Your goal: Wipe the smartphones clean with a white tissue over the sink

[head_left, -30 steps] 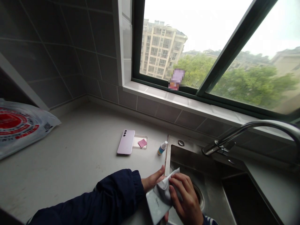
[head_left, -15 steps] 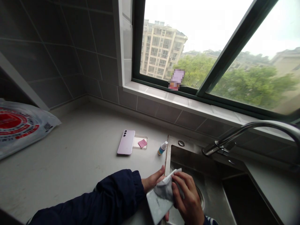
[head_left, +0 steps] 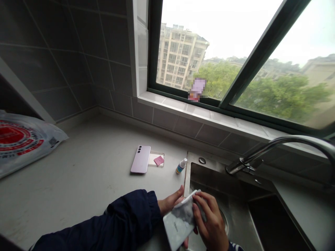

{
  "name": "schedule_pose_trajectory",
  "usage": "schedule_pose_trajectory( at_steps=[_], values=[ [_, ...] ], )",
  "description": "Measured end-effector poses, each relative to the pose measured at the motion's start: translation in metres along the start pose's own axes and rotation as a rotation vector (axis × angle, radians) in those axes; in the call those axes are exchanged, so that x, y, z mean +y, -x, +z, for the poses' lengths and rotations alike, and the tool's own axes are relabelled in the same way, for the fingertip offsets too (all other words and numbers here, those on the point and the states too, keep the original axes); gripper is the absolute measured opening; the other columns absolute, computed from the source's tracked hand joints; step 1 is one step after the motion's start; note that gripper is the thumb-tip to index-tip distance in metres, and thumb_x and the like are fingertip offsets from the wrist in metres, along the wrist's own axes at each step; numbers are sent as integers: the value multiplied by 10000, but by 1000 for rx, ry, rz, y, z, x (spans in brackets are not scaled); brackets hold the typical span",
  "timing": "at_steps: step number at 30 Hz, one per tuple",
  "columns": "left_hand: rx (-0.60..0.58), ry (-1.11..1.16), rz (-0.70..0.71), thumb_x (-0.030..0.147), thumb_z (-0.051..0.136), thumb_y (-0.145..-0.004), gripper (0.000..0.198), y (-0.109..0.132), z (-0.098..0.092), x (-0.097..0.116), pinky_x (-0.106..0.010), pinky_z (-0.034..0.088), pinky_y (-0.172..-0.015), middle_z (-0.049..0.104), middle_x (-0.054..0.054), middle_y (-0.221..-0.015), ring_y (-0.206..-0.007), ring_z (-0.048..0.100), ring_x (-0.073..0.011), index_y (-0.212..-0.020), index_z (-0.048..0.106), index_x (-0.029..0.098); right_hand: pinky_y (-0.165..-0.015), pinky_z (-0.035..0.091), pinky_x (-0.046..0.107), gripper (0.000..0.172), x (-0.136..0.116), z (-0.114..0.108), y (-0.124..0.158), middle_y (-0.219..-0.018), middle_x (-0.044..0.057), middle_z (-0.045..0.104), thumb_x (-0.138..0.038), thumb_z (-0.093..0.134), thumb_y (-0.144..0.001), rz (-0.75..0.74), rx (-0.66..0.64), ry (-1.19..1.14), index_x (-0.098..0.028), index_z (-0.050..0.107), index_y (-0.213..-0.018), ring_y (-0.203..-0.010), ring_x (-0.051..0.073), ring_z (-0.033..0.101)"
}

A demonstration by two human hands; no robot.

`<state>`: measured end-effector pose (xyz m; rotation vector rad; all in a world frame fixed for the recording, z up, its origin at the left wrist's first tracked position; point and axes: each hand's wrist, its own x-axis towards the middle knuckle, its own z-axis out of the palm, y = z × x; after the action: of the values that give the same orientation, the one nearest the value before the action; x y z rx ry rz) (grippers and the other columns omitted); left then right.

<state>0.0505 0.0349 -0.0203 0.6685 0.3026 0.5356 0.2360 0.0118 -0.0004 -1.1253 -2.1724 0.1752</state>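
My left hand (head_left: 171, 202) grips a pale, whitish phone (head_left: 178, 228) from its left side and underneath, thumb raised along the edge. The phone is tilted over the near left corner of the sink, with dark lettering on its upward face. Across its upper part lies a thin grey-white cloth (head_left: 185, 210). My right hand (head_left: 210, 218) pinches and presses this cloth against the phone's right edge, fingers bent. Most of my left fingers are hidden beneath the phone.
A lilac phone (head_left: 141, 159), a transparent case (head_left: 152, 159), a small pink packet (head_left: 159, 160) and a little spray bottle (head_left: 181, 166) lie or stand left of the steel sink (head_left: 235, 204). A faucet (head_left: 277, 139) arches over it. A plastic bag (head_left: 28, 143) sits far left.
My right hand has shifted slightly, and the cloth now lies flatter and higher on the phone, showing more of its lettered face. My left hand keeps its hold.
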Motion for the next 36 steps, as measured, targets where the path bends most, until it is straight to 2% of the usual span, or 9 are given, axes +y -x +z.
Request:
schedule_pose_trajectory(
  at_steps=[5,10,17,21,29,36],
  values=[
    [36,-5,6,887,387,-680,949,2,3,3,-451,378,-999,709,-152,-916,-923,649,-288,-1082,645,67,-905,529,437,247,-3,-1,-1,-1185,122,539,-227,542,-930,-26,-13,-16,-214,602,-1170,-1131,277,536],
    [26,46,17,869,420,-687,912,1,-3,-2,-392,377,-991,703,-103,-822,-868,648,-244,-1082,650,80,-898,528,435,243,-6,-2,-2,-1164,124,545,-204,542,-924,-53,-16,-33,-213,606,-1158,-1124,277,534],
    [0,42,32,851,387,-727,907,0,-6,-5,-413,348,-1014,692,-92,-776,-930,647,-272,-1125,633,74,-899,523,436,240,-6,-1,-2,-1165,125,541,-188,538,-922,-59,-10,-38,-208,607,-1151,-1125,273,529],
    [-2,19,34,863,369,-721,930,1,-3,-3,-428,344,-1024,705,-124,-859,-980,641,-292,-1129,630,69,-908,517,439,233,-4,0,-1,-1169,121,540,-191,537,-925,-48,-14,-35,-211,609,-1146,-1130,272,526],
    [-43,60,14,874,369,-702,942,-2,-3,-4,-536,408,-963,692,-188,-1011,-1004,640,-356,-1119,627,70,-875,536,435,229,5,-1,-1,-1149,114,552,-241,525,-936,16,18,5,-227,616,-1146,-1087,270,557],
    [-44,36,11,872,360,-709,917,1,0,0,-506,393,-982,697,-159,-974,-971,643,-322,-1098,635,89,-876,543,420,229,0,-2,-1,-1163,116,551,-260,530,-935,11,2,5,-224,618,-1143,-1093,267,562]
  ],
)
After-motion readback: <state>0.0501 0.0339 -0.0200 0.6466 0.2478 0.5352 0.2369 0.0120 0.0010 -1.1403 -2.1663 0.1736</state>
